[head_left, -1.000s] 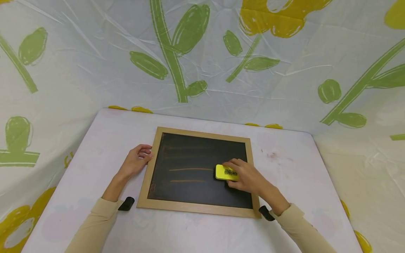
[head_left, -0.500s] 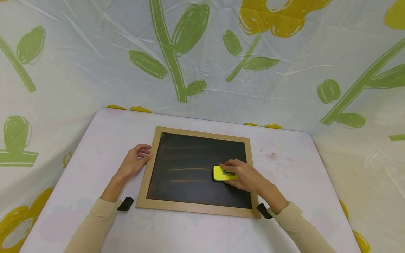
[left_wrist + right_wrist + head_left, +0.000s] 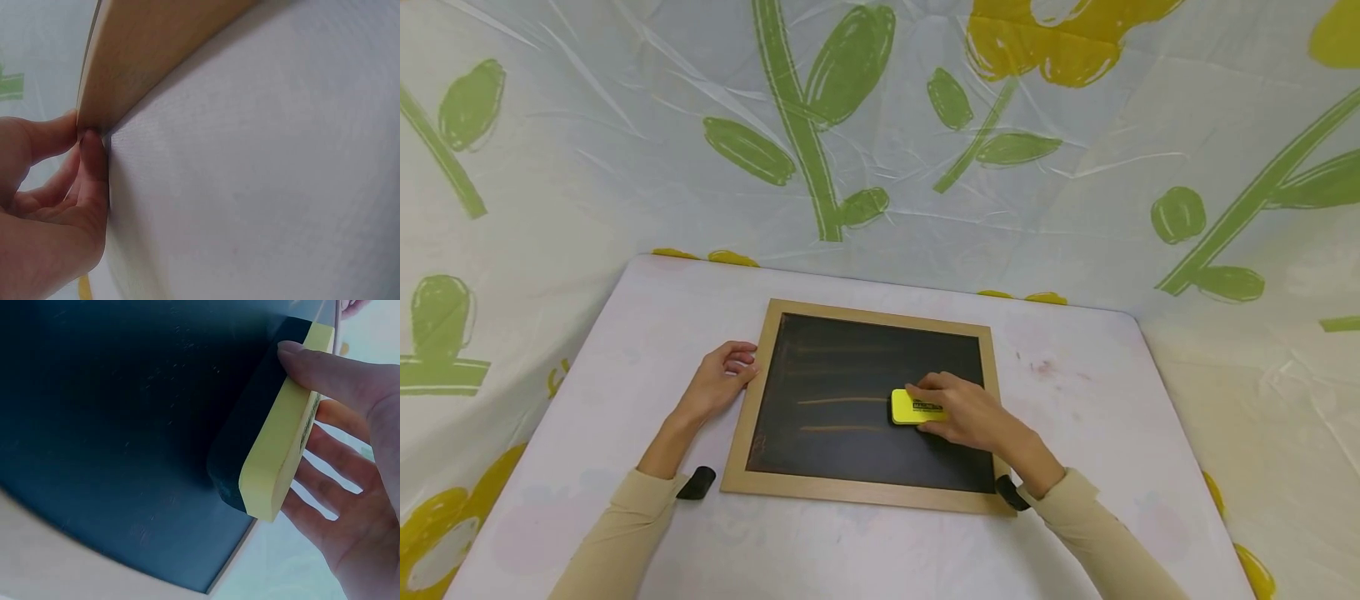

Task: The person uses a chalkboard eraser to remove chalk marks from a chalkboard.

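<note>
A chalkboard with a light wooden frame lies on the table, bearing two orange-brown chalk lines in its middle and fainter streaks above them. My right hand grips a yellow magnetic board eraser between thumb and fingers. Its dark felt side faces the board in the right wrist view, and its left end overlaps the right end of the upper line. At the frame's left edge, my left hand pinches the wood, thumb on one side and fingertip on the other.
The white table extends around the board on every side. Reddish smudges mark it to the right. A flower-printed sheet hangs behind and at both sides. Black wrist straps show at both cuffs.
My right hand has moved the eraser leftward over the board, onto the right end of the upper chalk line. The left hand stays at the frame's left edge.
</note>
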`<state>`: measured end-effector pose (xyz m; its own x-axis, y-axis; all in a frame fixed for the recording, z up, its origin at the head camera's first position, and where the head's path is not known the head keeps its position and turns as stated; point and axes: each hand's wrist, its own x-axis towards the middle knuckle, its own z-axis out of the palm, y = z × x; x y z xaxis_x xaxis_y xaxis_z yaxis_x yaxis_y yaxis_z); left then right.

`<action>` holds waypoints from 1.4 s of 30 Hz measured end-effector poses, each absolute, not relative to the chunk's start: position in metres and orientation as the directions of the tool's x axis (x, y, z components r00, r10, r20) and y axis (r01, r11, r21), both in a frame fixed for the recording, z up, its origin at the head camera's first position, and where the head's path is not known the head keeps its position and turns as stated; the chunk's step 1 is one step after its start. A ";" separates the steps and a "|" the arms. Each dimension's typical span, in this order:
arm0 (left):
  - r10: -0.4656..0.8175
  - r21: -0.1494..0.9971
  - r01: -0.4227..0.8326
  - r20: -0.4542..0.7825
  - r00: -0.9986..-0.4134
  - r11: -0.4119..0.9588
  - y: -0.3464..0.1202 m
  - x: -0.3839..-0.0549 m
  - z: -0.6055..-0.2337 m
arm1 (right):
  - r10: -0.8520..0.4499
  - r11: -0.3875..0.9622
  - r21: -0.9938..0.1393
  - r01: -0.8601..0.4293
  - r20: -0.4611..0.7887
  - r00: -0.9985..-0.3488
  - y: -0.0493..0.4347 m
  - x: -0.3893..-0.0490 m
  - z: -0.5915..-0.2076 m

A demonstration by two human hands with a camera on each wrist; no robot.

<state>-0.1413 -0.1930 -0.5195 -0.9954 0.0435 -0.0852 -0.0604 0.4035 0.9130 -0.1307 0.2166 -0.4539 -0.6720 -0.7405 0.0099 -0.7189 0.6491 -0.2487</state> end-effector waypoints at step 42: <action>0.045 0.904 -0.081 -0.110 -0.993 0.421 -0.194 -0.147 -0.518 | -0.800 0.596 -0.182 -0.782 -0.050 -0.598 0.126 -0.151 -0.452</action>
